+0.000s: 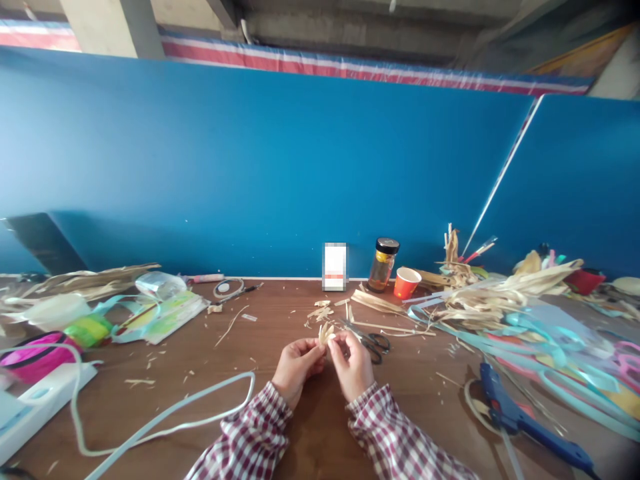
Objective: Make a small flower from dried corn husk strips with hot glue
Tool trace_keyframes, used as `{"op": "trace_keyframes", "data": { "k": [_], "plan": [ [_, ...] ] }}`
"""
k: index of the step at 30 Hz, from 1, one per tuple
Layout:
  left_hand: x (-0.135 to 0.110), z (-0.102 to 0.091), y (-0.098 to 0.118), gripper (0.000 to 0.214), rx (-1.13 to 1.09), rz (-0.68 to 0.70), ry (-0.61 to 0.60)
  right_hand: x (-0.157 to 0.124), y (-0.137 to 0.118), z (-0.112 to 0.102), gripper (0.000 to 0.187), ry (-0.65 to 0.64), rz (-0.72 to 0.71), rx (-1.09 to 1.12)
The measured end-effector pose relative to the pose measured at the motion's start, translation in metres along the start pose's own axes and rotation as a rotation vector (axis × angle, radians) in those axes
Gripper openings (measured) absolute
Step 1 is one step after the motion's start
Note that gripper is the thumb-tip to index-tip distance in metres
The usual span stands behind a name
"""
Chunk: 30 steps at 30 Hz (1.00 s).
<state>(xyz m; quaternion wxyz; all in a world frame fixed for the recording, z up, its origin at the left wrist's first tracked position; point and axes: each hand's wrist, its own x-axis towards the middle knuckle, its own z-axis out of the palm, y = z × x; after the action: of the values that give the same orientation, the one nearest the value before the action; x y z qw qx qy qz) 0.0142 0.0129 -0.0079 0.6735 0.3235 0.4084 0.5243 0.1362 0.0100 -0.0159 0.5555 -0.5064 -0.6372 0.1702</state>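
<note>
Left hand (pixel 297 370): pinching the cluster's base from its 8 o'clock, we see.
Right hand (pixel 351 363): thumb and fingers pinching it from 4 o'clock.
Husk cluster (pixel 326 333): between both sets of fingertips, above the desk (pixel 200 393); tips fan toward 12, long axis roughly 6-to-12.
Cluster progress: partly formed, we judge; slips fanned, no tie visible.
Scissors (pixel 374 345): at 3 o'clock, unheld.
Loose slips (pixel 321 311): at 12, unjoined; spares or offcuts, we can't tell.
</note>
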Motion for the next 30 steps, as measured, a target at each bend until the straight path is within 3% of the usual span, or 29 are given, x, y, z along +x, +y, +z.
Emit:
{"op": "trace_keyframes", "data": {
  "k": [30],
  "plan": [
    [0.0023,-0.0022,-0.0031,0.026,-0.003,0.046,0.018,-0.0004,-0.0010,0.0007,0.008,-0.020,0.017,0.034]
  ]
}}
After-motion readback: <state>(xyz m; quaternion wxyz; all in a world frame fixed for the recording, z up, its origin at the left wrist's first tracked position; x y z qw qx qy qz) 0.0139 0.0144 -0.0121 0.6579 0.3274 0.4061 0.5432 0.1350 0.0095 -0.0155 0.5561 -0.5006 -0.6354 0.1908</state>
